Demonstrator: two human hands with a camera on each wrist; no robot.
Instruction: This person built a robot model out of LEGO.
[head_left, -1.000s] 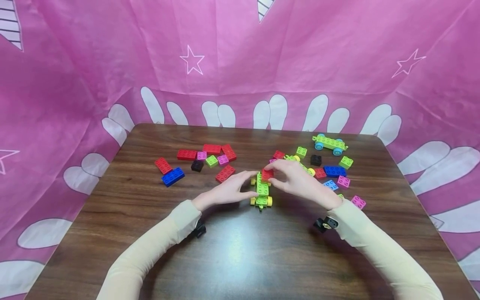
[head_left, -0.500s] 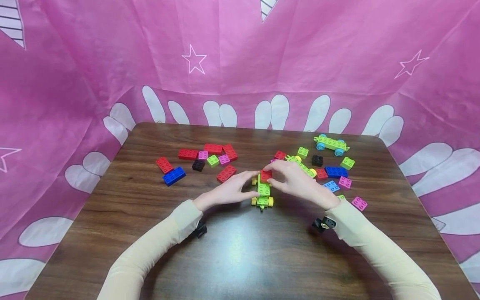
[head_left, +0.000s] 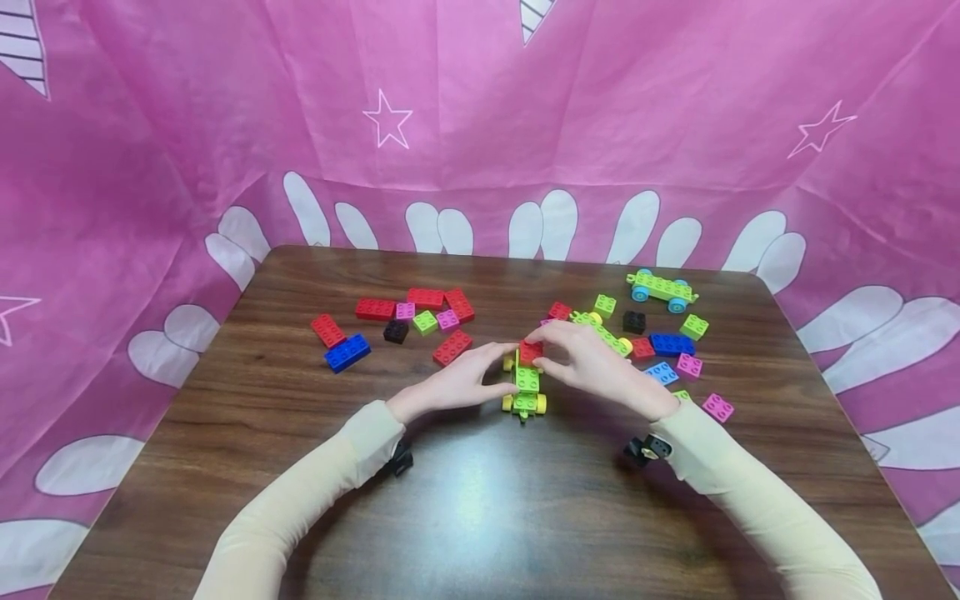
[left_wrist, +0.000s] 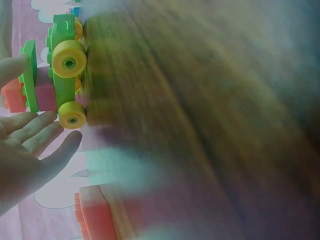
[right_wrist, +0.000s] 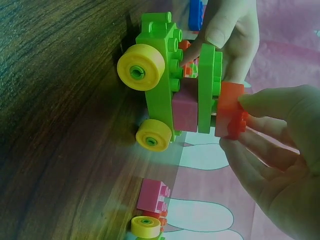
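A lime-green toy car base (right_wrist: 161,85) with yellow wheels stands on the table in front of me. On it is a pink brick (right_wrist: 186,107), with a flat green building plate (head_left: 528,379) above. My left hand (head_left: 465,375) holds this plate from the left, thumb at its near end and fingers toward the far end. My right hand (head_left: 585,358) pinches a red building brick (right_wrist: 230,110) between thumb and fingers. The brick sits at the far end of the green plate, its underside right at the studs. In the left wrist view the red brick (left_wrist: 14,96) is partly covered.
Loose bricks lie left of the car, among them a blue brick (head_left: 347,353), a black brick (head_left: 396,331) and a red brick (head_left: 452,347). Right of it are another yellow-wheeled base (head_left: 611,337), a blue-wheeled base (head_left: 662,287) and several more bricks. A pink cloth hangs behind the table (head_left: 465,517).
My right hand has shifted the red brick slightly left, over the far end of the green plate. My left hand stays in place on the plate.
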